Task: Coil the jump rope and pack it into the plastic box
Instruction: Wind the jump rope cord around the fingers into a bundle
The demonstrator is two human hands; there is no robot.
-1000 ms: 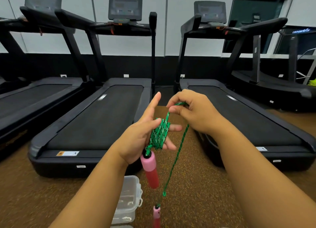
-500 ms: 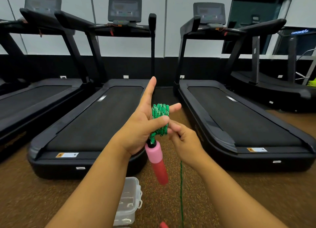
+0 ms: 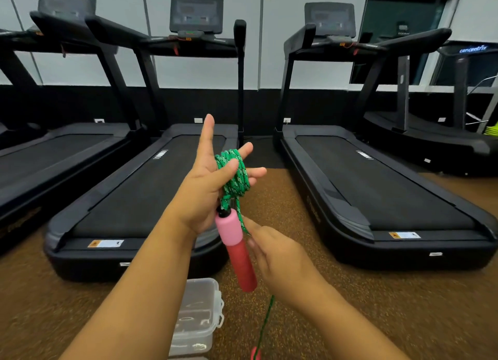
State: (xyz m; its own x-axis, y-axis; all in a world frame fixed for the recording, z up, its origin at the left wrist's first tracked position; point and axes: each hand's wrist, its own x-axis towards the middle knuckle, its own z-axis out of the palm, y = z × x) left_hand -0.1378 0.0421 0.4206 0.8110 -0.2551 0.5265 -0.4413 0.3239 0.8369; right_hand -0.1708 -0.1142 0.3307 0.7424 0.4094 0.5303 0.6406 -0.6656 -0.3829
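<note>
The green jump rope (image 3: 235, 176) is wound in several loops around the spread fingers of my left hand (image 3: 207, 189), held up in front of me. A pink and red foam handle (image 3: 237, 249) hangs from the coil below that palm. My right hand (image 3: 280, 257) is lower, just right of the handle, pinching the free rope strand, which runs down to the second pink handle (image 3: 255, 353) at the bottom edge. The clear plastic box (image 3: 198, 316) stands on the floor beneath my left forearm, its lid on.
Black treadmills stand side by side ahead, one (image 3: 140, 198) behind my left hand and another (image 3: 377, 198) to the right. Brown speckled rubber floor (image 3: 350, 305) lies under my arms. A white wall with a dark base runs behind.
My right hand has come down from above the coil to below it, drawing the strand around my left fingers. The left hand rose slightly, and the hanging handle swung with it.
</note>
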